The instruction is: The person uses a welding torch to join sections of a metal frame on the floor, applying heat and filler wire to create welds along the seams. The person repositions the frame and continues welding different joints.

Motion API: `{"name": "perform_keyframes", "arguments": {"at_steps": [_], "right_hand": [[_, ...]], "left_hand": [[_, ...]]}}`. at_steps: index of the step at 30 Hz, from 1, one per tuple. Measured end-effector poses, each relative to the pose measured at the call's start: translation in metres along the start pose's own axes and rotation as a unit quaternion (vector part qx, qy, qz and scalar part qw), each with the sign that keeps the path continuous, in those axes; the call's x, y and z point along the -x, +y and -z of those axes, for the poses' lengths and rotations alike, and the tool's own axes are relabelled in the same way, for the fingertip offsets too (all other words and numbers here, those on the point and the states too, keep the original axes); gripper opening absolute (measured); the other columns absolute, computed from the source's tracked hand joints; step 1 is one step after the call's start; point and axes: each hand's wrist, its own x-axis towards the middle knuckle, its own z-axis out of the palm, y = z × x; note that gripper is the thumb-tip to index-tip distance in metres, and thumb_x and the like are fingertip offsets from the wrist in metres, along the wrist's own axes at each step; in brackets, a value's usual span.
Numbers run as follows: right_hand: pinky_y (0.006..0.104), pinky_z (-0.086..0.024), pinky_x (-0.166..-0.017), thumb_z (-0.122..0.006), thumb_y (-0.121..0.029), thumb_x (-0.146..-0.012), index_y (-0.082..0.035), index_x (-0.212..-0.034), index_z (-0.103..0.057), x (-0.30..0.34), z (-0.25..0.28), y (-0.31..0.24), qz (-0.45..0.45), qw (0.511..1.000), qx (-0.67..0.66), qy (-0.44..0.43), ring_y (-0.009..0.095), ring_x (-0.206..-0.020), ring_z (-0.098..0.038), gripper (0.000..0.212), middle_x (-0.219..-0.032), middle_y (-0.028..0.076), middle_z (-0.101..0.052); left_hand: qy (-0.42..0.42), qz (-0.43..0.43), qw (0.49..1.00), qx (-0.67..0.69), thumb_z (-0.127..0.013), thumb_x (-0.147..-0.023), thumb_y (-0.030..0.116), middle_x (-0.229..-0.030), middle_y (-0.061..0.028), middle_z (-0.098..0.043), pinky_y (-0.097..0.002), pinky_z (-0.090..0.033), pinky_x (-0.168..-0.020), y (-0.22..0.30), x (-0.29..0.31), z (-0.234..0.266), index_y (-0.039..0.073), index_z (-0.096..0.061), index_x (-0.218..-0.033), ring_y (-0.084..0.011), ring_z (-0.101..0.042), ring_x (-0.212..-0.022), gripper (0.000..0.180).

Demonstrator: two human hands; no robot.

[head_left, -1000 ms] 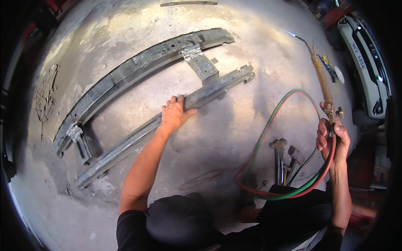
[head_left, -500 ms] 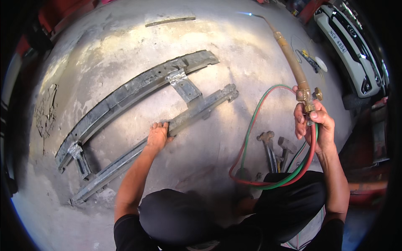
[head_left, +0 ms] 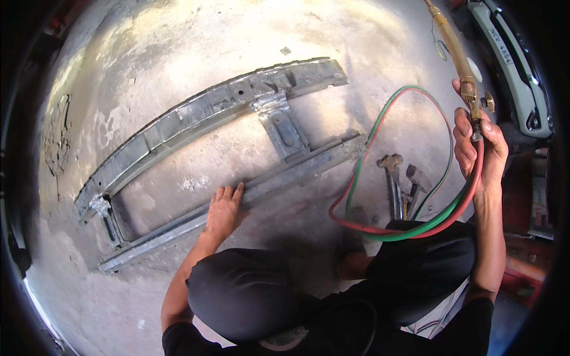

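Note:
My left hand (head_left: 224,209) has its fingers over the near rail of a grey metal bumper beam frame (head_left: 178,132), which lies on the floor. The frame has a long curved beam on the far side, joined to the straight near rail by two brackets. My right hand (head_left: 484,142) grips a brass gas torch (head_left: 453,47) at its valve end, where a knob sticks out to the right. The torch points up and away, and its tip lies beyond the picture's upper edge. Red and green hoses (head_left: 409,231) hang from it and loop over my right knee.
Two hammers (head_left: 392,178) lie by my right knee. A car front bumper (head_left: 510,65) stands at the upper right, with red metal parts (head_left: 522,267) below it. The concrete floor (head_left: 196,53) is stained and has cracks at the left.
The near rail's right end has come closer to the hammers and me, with my left hand on it. My right hand has moved up and right; the torch's lit tip has left the picture.

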Motion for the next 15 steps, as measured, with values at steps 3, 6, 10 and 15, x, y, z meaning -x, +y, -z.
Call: {"name": "perform_keyframes", "arguments": {"at_steps": [3, 6, 10, 15], "right_hand": [[0.0193, -0.045, -0.036, -0.055, -0.029, -0.100, 0.011, -0.152, -0.033, 0.006, -0.012, 0.000, 0.001, 1.000, -0.007, -0.027, 0.005, -0.046, -0.041, 0.069, -0.086, 0.007, -0.049], [0.0176, -0.034, -0.031, -0.048, -0.043, -0.108, 0.007, -0.149, -0.039, 0.009, -0.031, 0.014, -0.020, 0.998, -0.056, 0.010, 0.003, -0.041, -0.035, 0.065, -0.083, 0.004, -0.049], [0.0183, -0.033, -0.033, -0.047, -0.043, -0.109, 0.002, -0.142, -0.049, 0.012, -0.042, 0.016, -0.044, 0.996, -0.034, 0.062, 0.003, -0.041, -0.036, 0.056, -0.075, 0.001, -0.049], [0.0239, -0.052, -0.045, -0.057, -0.027, -0.097, 0.008, -0.140, -0.048, 0.024, -0.057, 0.005, 0.034, 0.991, -0.080, 0.102, 0.012, -0.059, -0.055, 0.057, -0.091, 0.011, -0.057]], "left_hand": [[-0.018, -0.004, 0.998, 0.068, -0.084, -0.083, 0.033, -0.135, -0.0201, -0.059, -0.0470, -0.049, -0.106, -0.015, -0.001, 0.030, 0.005, -0.058, -0.144, -0.0397, -0.056, -0.126, 0.072], [-0.005, -0.020, 0.993, 0.115, -0.080, -0.088, 0.036, -0.135, -0.0240, -0.062, -0.0473, -0.051, -0.103, -0.028, -0.019, 0.099, 0.005, -0.060, -0.141, -0.0410, -0.061, -0.123, 0.065], [0.072, -0.064, 0.985, 0.145, -0.075, -0.094, 0.036, -0.127, -0.0256, -0.068, -0.0458, -0.054, -0.097, 0.026, -0.046, 0.181, 0.002, -0.062, -0.137, -0.0392, -0.068, -0.113, 0.057], [0.039, -0.214, 0.956, 0.196, -0.068, -0.099, 0.030, -0.115, -0.0225, -0.073, -0.0472, -0.054, -0.093, 0.120, -0.056, 0.170, 0.002, -0.067, -0.130, -0.0408, -0.069, -0.106, 0.042]]}}
